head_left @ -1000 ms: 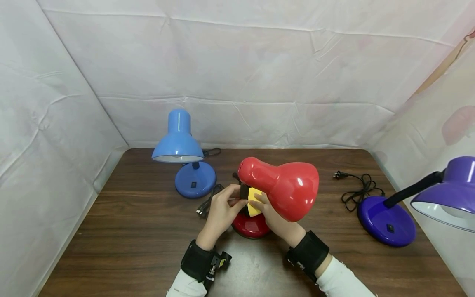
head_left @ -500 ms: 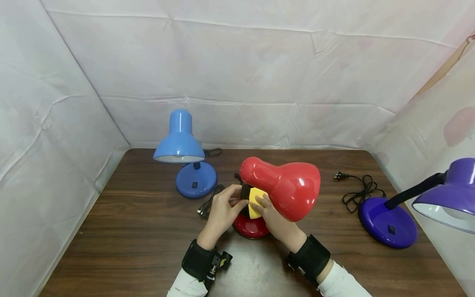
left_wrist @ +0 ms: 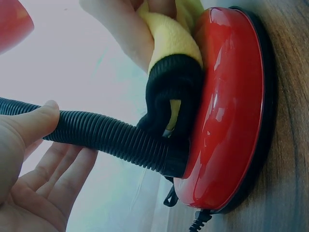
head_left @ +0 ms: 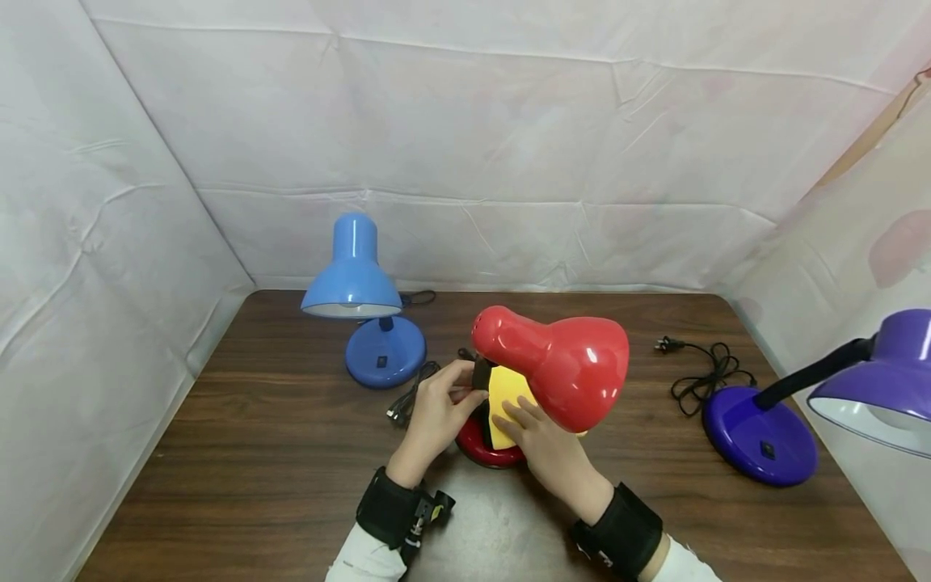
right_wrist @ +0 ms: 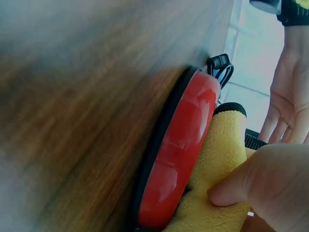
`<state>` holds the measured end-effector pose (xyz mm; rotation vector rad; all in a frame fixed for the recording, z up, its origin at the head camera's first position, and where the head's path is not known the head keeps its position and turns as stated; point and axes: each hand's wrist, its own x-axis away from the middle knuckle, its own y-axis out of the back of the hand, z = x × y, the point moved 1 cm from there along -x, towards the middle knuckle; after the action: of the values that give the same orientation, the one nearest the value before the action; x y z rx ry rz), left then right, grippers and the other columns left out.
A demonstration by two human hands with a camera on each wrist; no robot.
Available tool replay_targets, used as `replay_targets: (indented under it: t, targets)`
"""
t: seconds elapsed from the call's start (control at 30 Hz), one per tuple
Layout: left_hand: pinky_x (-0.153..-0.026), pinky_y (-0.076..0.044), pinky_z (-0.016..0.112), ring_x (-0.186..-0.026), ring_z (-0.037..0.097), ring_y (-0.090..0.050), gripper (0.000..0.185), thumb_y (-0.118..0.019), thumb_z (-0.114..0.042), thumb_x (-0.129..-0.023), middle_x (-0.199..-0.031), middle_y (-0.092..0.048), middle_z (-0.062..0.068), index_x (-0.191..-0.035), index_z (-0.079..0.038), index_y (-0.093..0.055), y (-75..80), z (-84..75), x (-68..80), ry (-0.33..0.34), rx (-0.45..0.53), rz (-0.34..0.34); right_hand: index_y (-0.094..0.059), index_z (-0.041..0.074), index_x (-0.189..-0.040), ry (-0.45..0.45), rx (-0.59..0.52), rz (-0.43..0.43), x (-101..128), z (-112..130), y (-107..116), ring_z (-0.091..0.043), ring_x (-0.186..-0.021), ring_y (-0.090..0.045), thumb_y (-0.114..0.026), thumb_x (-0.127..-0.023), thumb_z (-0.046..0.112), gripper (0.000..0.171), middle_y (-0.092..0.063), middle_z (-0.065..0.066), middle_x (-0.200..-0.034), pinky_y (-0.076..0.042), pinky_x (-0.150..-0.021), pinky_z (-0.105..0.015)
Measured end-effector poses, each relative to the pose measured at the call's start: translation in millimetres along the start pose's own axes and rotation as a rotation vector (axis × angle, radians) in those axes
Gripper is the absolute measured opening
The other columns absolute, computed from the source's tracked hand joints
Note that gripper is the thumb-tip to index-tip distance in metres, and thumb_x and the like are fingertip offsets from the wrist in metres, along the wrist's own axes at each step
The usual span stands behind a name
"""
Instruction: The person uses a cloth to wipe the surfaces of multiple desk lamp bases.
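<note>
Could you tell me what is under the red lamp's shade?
Under the red shade, the right hand presses a yellow cloth against the neck, above the red base. The shade's inside is hidden.

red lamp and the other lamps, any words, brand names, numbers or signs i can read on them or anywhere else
None can be read.
The red lamp, blue lamp and purple lamp show no lettering.
The blue and purple bases each carry a small dark square, too small to make out.
The yellow cloth and both wrist bands are plain.
</note>
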<state>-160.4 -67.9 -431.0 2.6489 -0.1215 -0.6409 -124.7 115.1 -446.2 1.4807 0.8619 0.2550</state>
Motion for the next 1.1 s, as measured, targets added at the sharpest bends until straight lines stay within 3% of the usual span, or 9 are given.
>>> replay_targets:
  t: [0.4, 0.93, 1.1]
  targets:
    - [-0.069, -0.053, 0.018, -0.086, 0.01, -0.066, 0.031, -0.072, -0.005, -0.078, -0.095, -0.066, 0.002, -0.105, -0.015, -0.061, -0.1, -0.9, -0.6, -0.007, 0.016, 0.001, -0.066, 0.015, -0.114, -0.002, -0.075, 0.076, 16.5, 8.9, 8.1, -0.026, -0.112, -0.057, -0.076, -0.071, 0.004, 0.045, -0.062, -0.008, -0.119, -0.051, -0.087, -0.037]
    - [-0.069, -0.054, 0.021, -0.088, 0.013, -0.066, 0.033, -0.071, -0.007, -0.079, -0.1, -0.065, 0.003, -0.11, -0.014, -0.061, 0.1, -2.7, 1.5, -0.038, -0.004, -0.029, -0.064, 0.015, -0.113, -0.019, -0.138, 0.038, 24.0, -0.4, 3.8, -0.021, -0.112, -0.057, -0.076, -0.074, 0.009, 0.041, -0.063, -0.003, -0.118, -0.051, -0.086, -0.034]
    - [-0.07, -0.055, 0.022, -0.088, 0.012, -0.065, 0.034, -0.071, -0.01, -0.08, -0.103, -0.065, 0.001, -0.112, -0.017, -0.062, 0.0, -3.1, 2.1, -0.049, -0.033, -0.055, -0.065, 0.014, -0.11, -0.009, -0.178, -0.014, 26.7, -5.4, 7.4, -0.022, -0.109, -0.06, -0.076, -0.072, 0.008, 0.04, -0.064, -0.003, -0.113, -0.052, -0.085, -0.035]
